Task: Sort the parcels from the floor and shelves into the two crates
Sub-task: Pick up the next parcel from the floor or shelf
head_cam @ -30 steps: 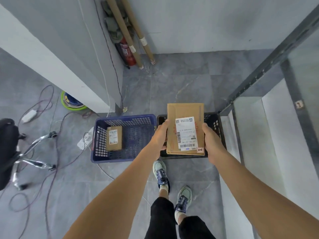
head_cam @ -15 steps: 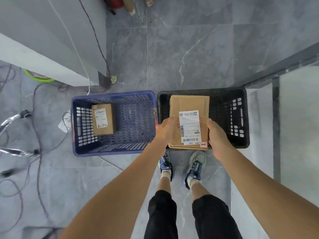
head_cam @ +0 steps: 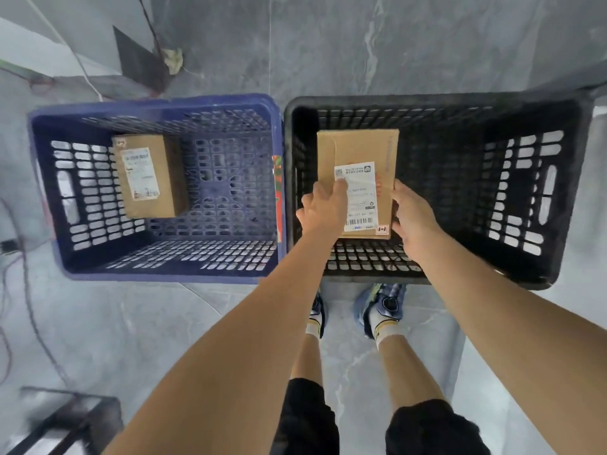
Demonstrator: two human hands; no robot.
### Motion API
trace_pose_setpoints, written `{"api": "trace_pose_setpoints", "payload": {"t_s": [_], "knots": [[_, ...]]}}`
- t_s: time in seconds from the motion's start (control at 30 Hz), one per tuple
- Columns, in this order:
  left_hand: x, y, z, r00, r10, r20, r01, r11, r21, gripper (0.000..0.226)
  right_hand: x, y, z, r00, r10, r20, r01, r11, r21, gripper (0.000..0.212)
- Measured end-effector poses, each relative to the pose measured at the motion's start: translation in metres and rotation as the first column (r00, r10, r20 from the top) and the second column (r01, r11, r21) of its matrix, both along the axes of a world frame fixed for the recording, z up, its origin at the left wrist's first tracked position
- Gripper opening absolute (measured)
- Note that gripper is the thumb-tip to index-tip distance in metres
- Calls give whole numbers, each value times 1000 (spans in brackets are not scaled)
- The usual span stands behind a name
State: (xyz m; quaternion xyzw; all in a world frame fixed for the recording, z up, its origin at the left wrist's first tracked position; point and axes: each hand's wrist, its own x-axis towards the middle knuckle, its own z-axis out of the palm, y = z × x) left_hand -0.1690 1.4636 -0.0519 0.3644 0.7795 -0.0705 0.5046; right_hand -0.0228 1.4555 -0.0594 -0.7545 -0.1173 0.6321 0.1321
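1. The left hand (head_cam: 323, 205) and right hand (head_cam: 412, 211) clasp the parcel (head_cam: 358, 149) by its long edges, inside the black crate (head_cam: 427, 99).
2. Its long axis points away from the person; the crate floor lies directly below.

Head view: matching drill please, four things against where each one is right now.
Things:
1. small box
2. flat parcel
3. blue crate
4. left hand

Places:
A. beside the black crate, on its left
B. lying inside the blue crate
C. gripping the flat parcel's left edge
D. held by the left hand and right hand over the black crate

Pairs: 1-B, 2-D, 3-A, 4-C
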Motion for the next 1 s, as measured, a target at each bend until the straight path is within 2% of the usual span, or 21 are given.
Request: {"api": "trace_pose_setpoints", "payload": {"t_s": [0.17,0.4,0.6,0.73,0.87,1.0], "knots": [[16,8,-34,959,282,41,-277,956,-95,61,-2,6,-50,999,26,-38,-25,1000,4,34],[15,10,-68,922,386,-8,-386,922,-33,57,-10,14,-80,993,50,-105,-47,999,24,27],[14,16,-71,923,386,3,-385,922,-27,58,-18,22,-95,991,6,-136,-7,1000,-4,31],[15,13,-71,909,417,23,-417,909,25,73,-17,24,-97,988,-8,-156,5,1000,-15,30],[17,4,-71,942,335,-8,-332,937,105,65,-15,21,-101,981,-21,-195,19,1000,-13,29],[16,0,-75,963,262,64,-267,960,87,65,-18,20,-100,978,-30,-207,28,1000,-12,27]]}}
